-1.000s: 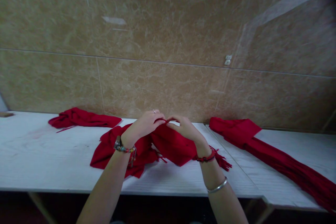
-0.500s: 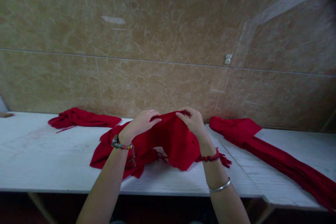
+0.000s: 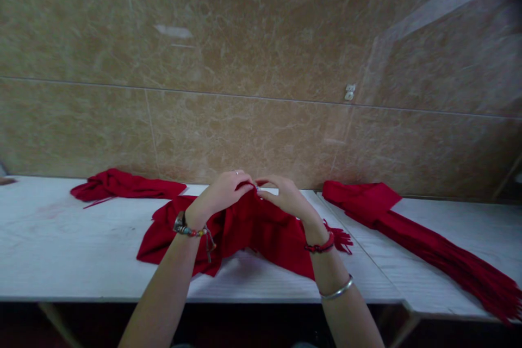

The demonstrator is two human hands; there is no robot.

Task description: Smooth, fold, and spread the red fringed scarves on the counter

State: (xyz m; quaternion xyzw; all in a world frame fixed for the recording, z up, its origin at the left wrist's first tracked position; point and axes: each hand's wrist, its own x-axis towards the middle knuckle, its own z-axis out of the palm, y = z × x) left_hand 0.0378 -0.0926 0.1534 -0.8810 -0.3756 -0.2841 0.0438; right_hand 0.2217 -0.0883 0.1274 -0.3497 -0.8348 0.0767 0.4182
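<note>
A red fringed scarf [image 3: 277, 234] lies bunched on the white table in front of me, its middle raised into a peak. My left hand [image 3: 224, 193] is closed on the raised edge, thumb and fingers pinching the cloth. My right hand [image 3: 287, 196] is beside that pinch, its thumb and fingers apart, with the tips close to the lifted edge. Whether those tips touch the cloth I cannot tell. Fringe sticks out beyond my right wrist. Part of the scarf is hidden behind both forearms.
Another bunched red cloth [image 3: 122, 185] lies at the back left. A long red scarf [image 3: 432, 247] stretches across the right side, fringe towards the front edge. The white table [image 3: 73, 250] runs along a brown marbled wall [image 3: 244, 136]. A seam crosses the table at right.
My right hand has let go of the scarf's top edge and moved left towards my left hand. The cloth's right part has dropped flatter onto the table.
</note>
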